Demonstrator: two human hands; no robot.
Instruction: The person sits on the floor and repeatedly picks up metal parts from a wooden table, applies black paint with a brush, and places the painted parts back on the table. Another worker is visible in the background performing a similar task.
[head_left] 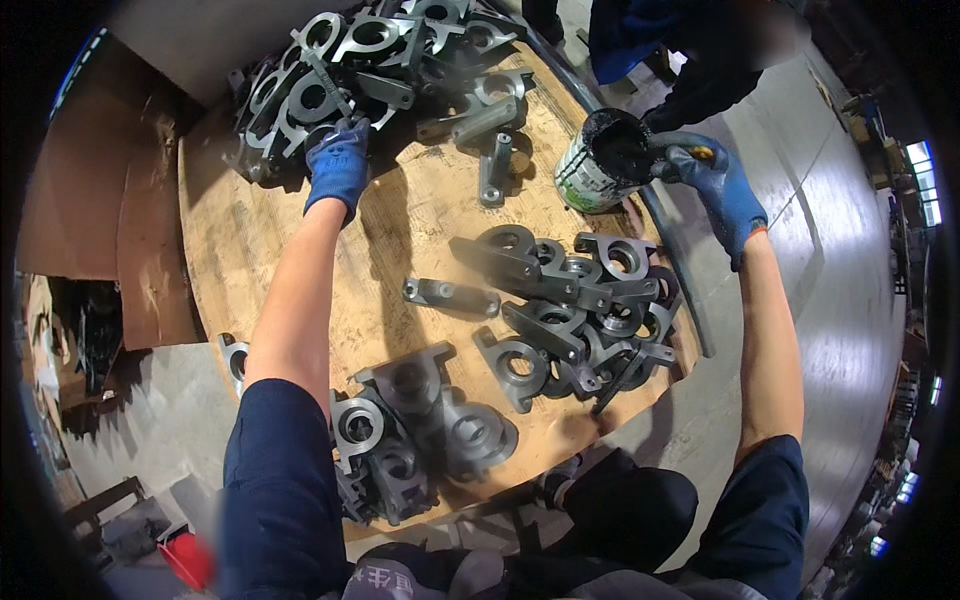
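Note:
My left hand (pixel 340 160), in a blue and dark grey work glove, reaches to the near side of a heap of grey metal brackets. Its fingers close on one bracket (pixel 325 85) with a flat foot and a round bore. In a matching glove, my right hand (pixel 712 178) is at the right rim of a paint can (pixel 582 180) that is smeared black and holds dark liquid. Those fingers are bent together around something with a yellow-orange spot, whose kind I cannot make out. Between my arms, more brackets (pixel 515 365) lie on the wooden tabletop (pixel 370 285).
Another bracket pile (pixel 395 465) lies at the table's near left edge. A single bracket (pixel 450 297) lies mid-table. Brown cardboard (pixel 90 200) stands at the left. Beyond the can, a person in dark clothes (pixel 690 60) is close to the table's far right edge.

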